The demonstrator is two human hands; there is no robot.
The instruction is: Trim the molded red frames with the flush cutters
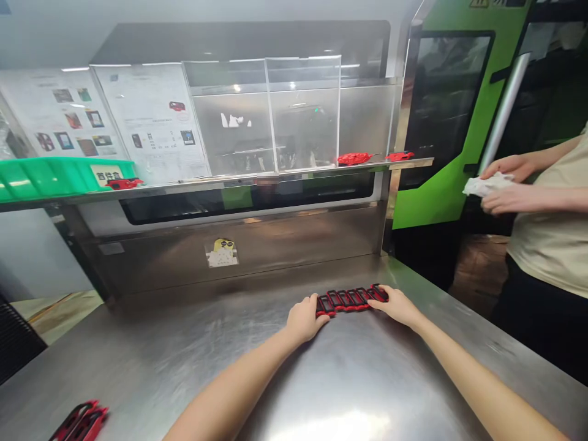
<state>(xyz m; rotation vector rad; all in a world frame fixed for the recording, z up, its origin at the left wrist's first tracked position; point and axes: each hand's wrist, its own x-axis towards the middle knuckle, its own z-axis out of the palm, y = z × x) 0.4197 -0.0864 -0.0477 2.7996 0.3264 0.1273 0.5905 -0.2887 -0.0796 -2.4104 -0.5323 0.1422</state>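
Observation:
A row of several red-and-black plastic frame parts [349,300] lies on the steel table [193,361], side by side and touching. At its left end my left hand [307,318] is closed, fingers behind and thumb in front. My right hand [395,304] grips the right end in the same way, so the row is squeezed between both hands. The undersides of the parts and some of my fingertips are hidden. More red-and-black parts [81,421] of similar look lie at the table's near left corner, cut off by the frame.
Above the table's back runs a metal shelf [294,173] with a green bin [59,177], red parts [353,158] and clear sheet holders [303,116]. A small pouch [222,253] is on the back panel. At right a person's hands [509,184] hold a white cloth [487,184].

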